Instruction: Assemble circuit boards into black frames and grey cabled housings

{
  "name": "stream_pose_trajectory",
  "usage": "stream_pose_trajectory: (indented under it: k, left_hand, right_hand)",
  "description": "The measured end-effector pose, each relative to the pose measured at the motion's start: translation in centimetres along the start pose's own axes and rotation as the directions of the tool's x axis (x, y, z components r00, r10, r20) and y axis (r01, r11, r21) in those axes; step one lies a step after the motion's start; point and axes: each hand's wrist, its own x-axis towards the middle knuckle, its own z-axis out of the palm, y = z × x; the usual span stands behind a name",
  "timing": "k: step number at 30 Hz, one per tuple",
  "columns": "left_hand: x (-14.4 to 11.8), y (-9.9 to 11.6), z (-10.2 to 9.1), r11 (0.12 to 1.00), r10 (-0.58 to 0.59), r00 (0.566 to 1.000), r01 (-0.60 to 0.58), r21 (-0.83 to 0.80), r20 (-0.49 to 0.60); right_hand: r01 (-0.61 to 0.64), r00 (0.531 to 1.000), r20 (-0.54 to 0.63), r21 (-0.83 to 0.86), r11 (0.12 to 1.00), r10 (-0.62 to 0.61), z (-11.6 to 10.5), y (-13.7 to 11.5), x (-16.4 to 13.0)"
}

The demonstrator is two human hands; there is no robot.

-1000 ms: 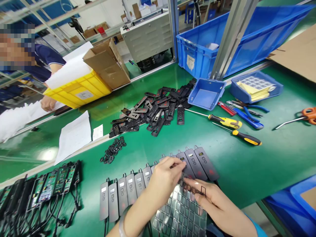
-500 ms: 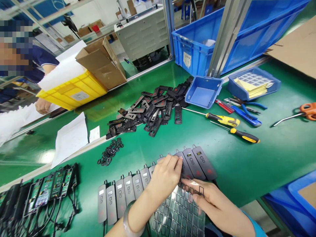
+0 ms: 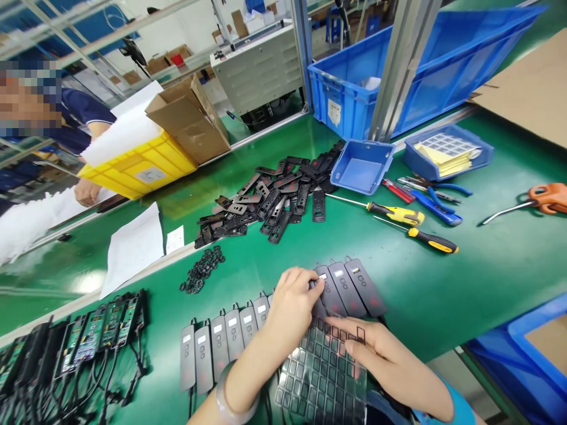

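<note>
A green bench mat is spreading out under the work, with its near edge running just behind the right hand and an open stretch of bare mat lying to the right of both hands. The left hand is resting, fingers curled narrow, on a row of grey remote casings that is lying side by side just ahead of the wrists; its fingertips are pressing on one casing near the right end of the row, though whether they are pinching anything is too small to tell. The right hand is lying flat and loosely spread on a clear sticker sheet, holding it down just below the casings, with the sheet reaching toward the near edge. Ahead of the left hand, a small heap of black rings is sitting, and farther ahead a pile of black plastic plates is spreading across the mat. Ahead and to the right of the right hand, two yellow-handled screwdrivers are lying well apart from the fingers, with a small blue tray beyond them. Far to the left of the left hand, wired circuit boards are crowding the near corner. Across the bench, another person's hand is resting beside a yellow crate.
</note>
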Motion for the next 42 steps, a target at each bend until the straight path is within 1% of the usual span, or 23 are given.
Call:
stream_pose_trajectory:
  k: [2,3,5,7,9,11,14,16,18,20,22,23,24,26,27,29,31,33,39,41,42]
  left_hand:
    - [-0.1,0.1,-0.4,0.995,-0.047,0.998,0.043,-0.094,-0.043]
    - [-0.2,0.6,-0.8,0.987,-0.070,0.995,0.059,-0.150,-0.069]
    - [-0.6,2.1,-1.6,0.955,-0.094,0.991,0.062,-0.289,-0.099]
    - [-1.1,4.0,-2.3,0.909,-0.078,0.992,0.028,-0.416,-0.103]
    - [-1.4,5.5,-2.5,0.882,-0.041,0.994,-0.009,-0.471,-0.096]
    - [-1.6,6.4,-2.5,0.878,-0.030,0.994,-0.022,-0.479,-0.101]
    - [-1.4,6.8,-2.4,0.868,-0.047,0.993,-0.013,-0.496,-0.108]
    - [-1.2,6.7,-2.6,0.848,-0.068,0.992,0.001,-0.530,-0.106]
    - [-0.8,6.7,-2.9,0.819,-0.085,0.992,0.019,-0.573,-0.089]
    - [-0.2,6.2,-3.2,0.768,-0.105,0.993,0.050,-0.638,-0.048]
    - [0.5,5.2,-3.1,0.743,-0.133,0.991,0.092,-0.663,-0.012]
    - [0.9,4.5,-2.8,0.764,-0.141,0.990,0.098,-0.638,-0.017]
    - [1.3,3.8,-2.4,0.807,-0.141,0.989,0.092,-0.583,-0.039]
    - [2.1,2.3,-1.3,0.912,-0.105,0.990,0.058,-0.407,-0.092]
    - [2.5,1.6,-0.6,0.949,-0.074,0.992,0.039,-0.311,-0.100]
    - [3.0,0.9,0.5,0.988,-0.021,0.998,0.012,-0.154,-0.057]
    - [3.4,0.7,1.2,0.998,0.024,1.000,-0.024,-0.055,-0.011]
    - [3.5,0.8,1.5,0.998,0.056,0.998,-0.056,-0.015,0.003]
    - [3.7,1.0,1.6,0.996,0.084,0.996,-0.083,0.035,-0.030]
    - [3.8,1.4,1.5,0.991,0.097,0.995,-0.096,0.091,-0.009]
    - [3.8,1.7,1.4,0.985,0.110,0.994,-0.111,0.132,0.020]
  right_hand:
    - [-0.002,1.000,0.003,0.026,1.000,0.002,-0.1,0.0,-0.1]
    - [0.000,1.000,0.005,0.051,0.999,0.000,-0.1,-0.1,-0.2]
    - [0.024,1.000,0.016,0.098,0.995,-0.026,-0.2,-0.2,-0.2]
    - [0.075,0.997,0.012,0.107,0.991,-0.076,-0.1,-0.3,-0.2]
    - [0.136,0.991,-0.019,0.045,0.990,-0.135,0.0,-0.2,-0.3]
    - [0.201,0.976,-0.062,-0.084,0.976,-0.207,0.0,-0.1,-0.5]
    - [0.280,0.950,-0.062,-0.258,0.925,-0.305,0.0,0.0,-0.8]
    - [0.298,0.945,-0.040,-0.315,0.901,-0.326,-0.2,-0.2,-0.9]
    - [0.308,0.941,-0.033,-0.331,0.892,-0.337,-0.4,-0.5,-0.8]
    - [0.301,0.943,-0.033,-0.328,0.895,-0.330,-0.7,-0.5,-0.7]
    - [0.233,0.965,-0.042,-0.310,0.922,-0.258,-1.1,-0.2,-0.7]
    - [0.185,0.977,-0.050,-0.305,0.934,-0.209,-1.3,0.1,-0.7]
    - [0.138,0.985,-0.059,-0.306,0.942,-0.164,-1.5,0.5,-0.8]
    - [0.083,0.991,-0.074,-0.324,0.942,-0.113,-1.8,1.3,-0.9]
    - [0.075,0.992,-0.075,-0.336,0.939,-0.106,-1.8,1.6,-1.0]
    - [0.073,0.993,-0.066,-0.346,0.935,-0.102,-1.9,1.9,-1.0]
    - [0.067,0.993,-0.066,-0.336,0.939,-0.095,-1.9,1.9,-0.9]
    - [0.066,0.994,-0.064,-0.328,0.942,-0.092,-1.9,1.8,-0.8]
    - [0.091,0.991,-0.069,-0.313,0.946,-0.118,-1.9,1.8,-0.8]
    - [0.095,0.989,-0.075,-0.314,0.945,-0.124,-1.9,1.8,-0.8]
    - [0.102,0.989,-0.073,-0.317,0.943,-0.132,-1.9,1.7,-0.8]
